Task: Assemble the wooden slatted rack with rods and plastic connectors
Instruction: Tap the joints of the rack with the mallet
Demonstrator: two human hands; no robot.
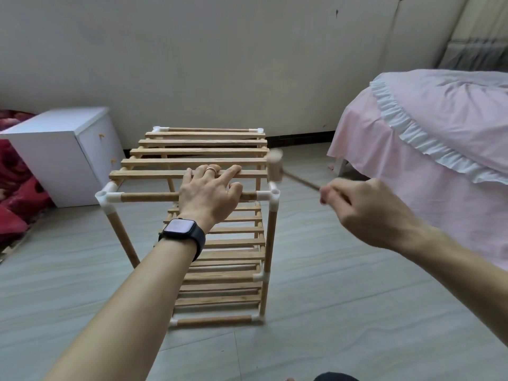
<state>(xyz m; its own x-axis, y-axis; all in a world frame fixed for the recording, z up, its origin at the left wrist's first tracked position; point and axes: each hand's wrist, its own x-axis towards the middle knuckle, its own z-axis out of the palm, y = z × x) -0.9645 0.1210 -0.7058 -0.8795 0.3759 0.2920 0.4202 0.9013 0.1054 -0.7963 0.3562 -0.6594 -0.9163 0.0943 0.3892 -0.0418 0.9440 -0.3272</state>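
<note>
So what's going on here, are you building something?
A person is putting together a wooden slatted rack standing on the floor. The left hand rests on the top front slat and rod. The right hand grips a small wooden mallet, blurred, with its head close to the white corner connector at the top front right. Slats already fill the top and the lower levels.

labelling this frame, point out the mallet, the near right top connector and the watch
mallet [275, 169]: head view, on its blurred wooden head
near right top connector [274, 194]: head view, on its corner body
watch [181, 226]: head view, on its screen
</note>
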